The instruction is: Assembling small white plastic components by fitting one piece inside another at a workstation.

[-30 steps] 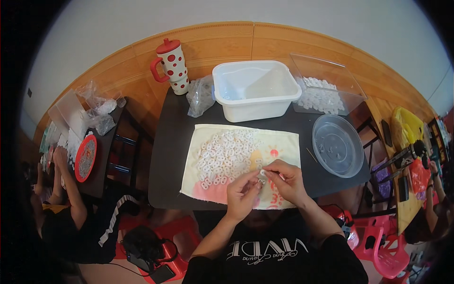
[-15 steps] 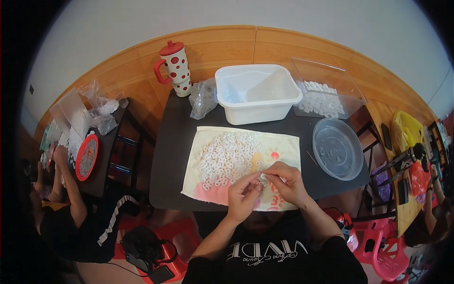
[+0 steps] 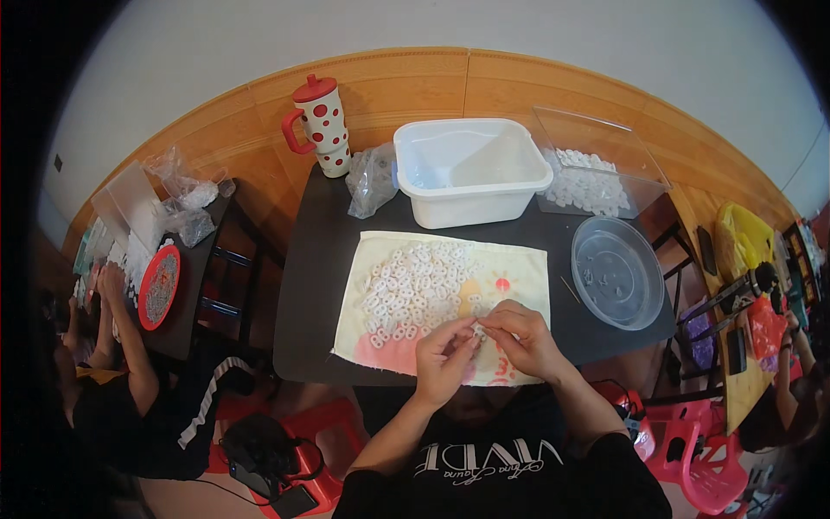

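pieces, white, small, two-holed, are heaped on the left part of a yellow-and-pink cloth, laid on a dark table. one small white item, mostly hidden, is pinched by thumb and index tips of left hand and right hand, held close together over the cloth's near right part; left's other fingers are curled, right's can't be told. white tub is set behind cloth, clear round dish right of it.
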### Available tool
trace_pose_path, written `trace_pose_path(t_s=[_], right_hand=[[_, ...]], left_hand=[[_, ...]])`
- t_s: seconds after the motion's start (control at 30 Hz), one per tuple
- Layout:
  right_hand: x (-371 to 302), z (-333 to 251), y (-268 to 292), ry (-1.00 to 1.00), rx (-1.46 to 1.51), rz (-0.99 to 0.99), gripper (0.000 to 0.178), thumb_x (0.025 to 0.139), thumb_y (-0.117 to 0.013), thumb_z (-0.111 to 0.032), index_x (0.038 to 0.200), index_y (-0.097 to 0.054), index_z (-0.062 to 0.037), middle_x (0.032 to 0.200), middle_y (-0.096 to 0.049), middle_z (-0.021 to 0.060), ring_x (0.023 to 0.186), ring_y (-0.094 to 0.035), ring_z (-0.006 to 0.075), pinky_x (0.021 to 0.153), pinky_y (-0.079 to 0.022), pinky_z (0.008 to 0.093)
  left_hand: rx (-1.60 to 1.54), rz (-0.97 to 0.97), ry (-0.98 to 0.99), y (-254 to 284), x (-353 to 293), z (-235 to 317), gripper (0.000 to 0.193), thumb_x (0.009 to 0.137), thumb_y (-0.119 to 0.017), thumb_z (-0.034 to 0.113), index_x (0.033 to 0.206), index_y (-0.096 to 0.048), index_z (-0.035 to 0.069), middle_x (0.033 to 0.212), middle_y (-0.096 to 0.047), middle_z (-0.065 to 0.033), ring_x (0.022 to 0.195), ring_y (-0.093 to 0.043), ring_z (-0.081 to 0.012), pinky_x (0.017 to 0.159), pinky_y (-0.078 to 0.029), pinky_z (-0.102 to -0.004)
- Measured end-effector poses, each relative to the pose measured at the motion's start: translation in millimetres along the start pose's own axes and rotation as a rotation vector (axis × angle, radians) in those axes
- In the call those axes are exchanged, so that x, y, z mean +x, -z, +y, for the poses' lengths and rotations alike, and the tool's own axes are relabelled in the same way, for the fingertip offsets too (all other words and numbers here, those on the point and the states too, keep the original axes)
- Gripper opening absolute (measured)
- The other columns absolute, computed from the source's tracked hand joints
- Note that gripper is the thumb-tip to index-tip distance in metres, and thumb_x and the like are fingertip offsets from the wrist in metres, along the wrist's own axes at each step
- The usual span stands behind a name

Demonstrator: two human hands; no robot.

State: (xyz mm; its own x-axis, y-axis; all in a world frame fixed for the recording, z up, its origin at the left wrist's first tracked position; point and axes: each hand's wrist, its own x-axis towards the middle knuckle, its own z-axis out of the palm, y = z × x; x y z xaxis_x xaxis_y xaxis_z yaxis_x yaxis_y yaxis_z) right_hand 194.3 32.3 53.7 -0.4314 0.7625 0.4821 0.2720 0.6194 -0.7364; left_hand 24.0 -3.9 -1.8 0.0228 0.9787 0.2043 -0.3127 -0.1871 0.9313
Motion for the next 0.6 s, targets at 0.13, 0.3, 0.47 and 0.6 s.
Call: trace_pose_path(t_s=[0.13,0.3,0.47,0.6], right_hand=[[-2.9,0.7,1.5,-0.049,0.075,-0.003,0.019,0.085,-0.063,0.007,0.103,-0.066,-0.0001,0.08,-0.06,0.0122,0.073,-0.058,0.0252,0.065,-0.046,0.0317],[-4.8,2.5,3.7,-0.086,0.081,-0.024,0.023,0.085,-0.064,0.009,0.106,-0.069,0.0016,0.086,-0.065,0.0124,0.076,-0.062,0.0206,0.066,-0.047,0.0283],[-4.9,1.6,3.6,-0.096,0.09,-0.015,0.023,0.085,-0.064,0.009,0.106,-0.07,0.0015,0.085,-0.065,0.0119,0.076,-0.061,0.0202,0.066,-0.047,0.0281],[-4.9,0.5,4.7,-0.088,0.074,-0.029,0.023,0.084,-0.064,0.01,0.106,-0.07,0.0018,0.087,-0.064,0.0123,0.077,-0.061,0.021,0.067,-0.047,0.0284]], left_hand=[[-0.028,-0.016,0.011,-0.7,0.4,3.4,0.033,0.09,-0.061,-0.007,0.123,-0.062,-0.002,0.093,-0.062,-0.0016,0.078,-0.058,-0.006,0.068,-0.048,-0.0206],[-0.003,-0.031,0.003,0.4,-0.1,2.3,0.035,0.09,-0.061,-0.008,0.125,-0.062,-0.001,0.093,-0.062,-0.0014,0.079,-0.058,-0.0058,0.068,-0.047,-0.0192],[0.017,-0.03,-0.021,-0.6,0.1,-0.3,0.035,0.09,-0.061,-0.008,0.125,-0.062,-0.001,0.095,-0.061,-0.0016,0.078,-0.058,-0.0054,0.066,-0.046,-0.0187],[0.001,-0.039,-0.01,-0.3,-0.3,-0.9,0.035,0.09,-0.061,-0.008,0.125,-0.061,-0.001,0.094,-0.061,-0.0016,0.072,-0.056,-0.0045,0.06,-0.046,-0.0187]])
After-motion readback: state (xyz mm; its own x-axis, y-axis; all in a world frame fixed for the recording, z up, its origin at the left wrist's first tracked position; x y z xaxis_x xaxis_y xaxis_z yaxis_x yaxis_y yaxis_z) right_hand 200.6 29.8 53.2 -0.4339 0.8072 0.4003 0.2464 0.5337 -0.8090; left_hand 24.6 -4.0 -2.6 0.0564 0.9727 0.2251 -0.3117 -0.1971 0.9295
